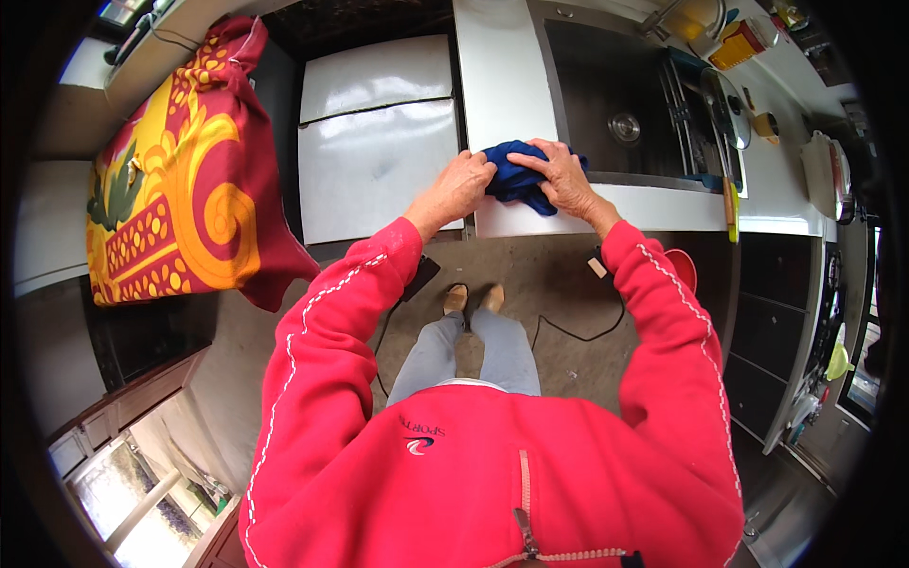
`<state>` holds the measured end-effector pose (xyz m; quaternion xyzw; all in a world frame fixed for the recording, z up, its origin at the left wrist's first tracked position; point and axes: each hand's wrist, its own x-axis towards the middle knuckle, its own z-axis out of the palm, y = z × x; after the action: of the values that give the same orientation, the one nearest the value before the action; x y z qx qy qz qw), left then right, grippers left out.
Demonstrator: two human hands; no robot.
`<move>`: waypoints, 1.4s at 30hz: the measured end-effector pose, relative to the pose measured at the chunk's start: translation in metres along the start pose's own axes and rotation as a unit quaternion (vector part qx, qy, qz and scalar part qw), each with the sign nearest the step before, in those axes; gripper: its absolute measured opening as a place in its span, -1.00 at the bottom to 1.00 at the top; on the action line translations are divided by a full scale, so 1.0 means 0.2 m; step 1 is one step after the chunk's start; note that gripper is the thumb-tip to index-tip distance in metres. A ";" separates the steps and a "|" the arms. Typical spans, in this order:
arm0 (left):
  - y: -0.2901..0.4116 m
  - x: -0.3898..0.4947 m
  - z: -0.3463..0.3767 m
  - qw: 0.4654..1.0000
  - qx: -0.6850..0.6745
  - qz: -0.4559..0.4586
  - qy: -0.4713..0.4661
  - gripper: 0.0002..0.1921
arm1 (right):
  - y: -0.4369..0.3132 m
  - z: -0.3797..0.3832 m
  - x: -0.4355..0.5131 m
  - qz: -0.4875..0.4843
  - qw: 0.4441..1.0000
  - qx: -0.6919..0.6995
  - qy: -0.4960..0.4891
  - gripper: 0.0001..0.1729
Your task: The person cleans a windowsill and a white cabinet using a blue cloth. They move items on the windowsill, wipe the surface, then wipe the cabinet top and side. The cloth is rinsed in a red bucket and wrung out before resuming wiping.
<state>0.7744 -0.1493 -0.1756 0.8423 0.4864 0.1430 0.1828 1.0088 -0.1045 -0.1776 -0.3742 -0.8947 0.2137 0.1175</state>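
Observation:
A crumpled dark blue cloth (pixel 522 177) lies on the white countertop (pixel 497 92), at its front edge just left of the sink. My left hand (pixel 465 181) grips the cloth's left end, fingers curled into the fabric. From the right, my right hand (pixel 564 177) presses on the bundle and holds it, with the fingers spread over its top. Folds of fabric hide some of the fingertips. The cloth's lower corner hangs toward the counter edge.
Right of the cloth is a dark sink (pixel 603 92) with a drain strainer (pixel 624 128) and a rack. A glass lid (pixel 726 106) and a green-handled utensil (pixel 731 209) lie beyond. On the left, a silver two-door appliance (pixel 376 156) and a patterned red-yellow cloth (pixel 192 199). Cables (pixel 582 334) cross the floor.

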 end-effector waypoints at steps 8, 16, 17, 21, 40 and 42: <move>0.30 -0.27 0.17 1.000 0.005 -0.012 0.021 -0.86 | -0.16 0.08 -0.37 -0.002 0.999 0.007 0.038 -0.17; 0.80 -0.64 0.77 0.973 -0.195 -0.018 -0.123 -0.71 | -0.25 0.42 -1.43 0.219 0.952 0.214 -0.006 -0.41; 0.83 -0.67 0.83 0.966 -0.223 -0.025 -0.125 -0.71 | -0.29 0.46 -1.56 0.338 0.902 0.270 0.003 -0.44; 0.92 -0.68 0.93 0.943 -0.313 -0.025 -0.114 -0.69 | -0.33 0.42 -1.85 0.303 0.781 0.544 0.057 -0.58; 1.21 -0.80 0.81 0.872 -0.488 -0.052 -0.004 -0.79 | -0.63 0.64 -1.83 0.251 0.316 0.901 0.159 -0.19; 1.28 -0.85 0.80 0.948 -0.305 0.089 -0.021 -0.72 | -0.66 0.65 -1.75 0.290 0.278 0.894 0.198 -0.32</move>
<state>0.9552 -0.4423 -0.2149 0.7888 0.3387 0.2828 0.4279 1.1214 -0.4766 -0.2476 -0.3007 0.0743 0.8192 0.4827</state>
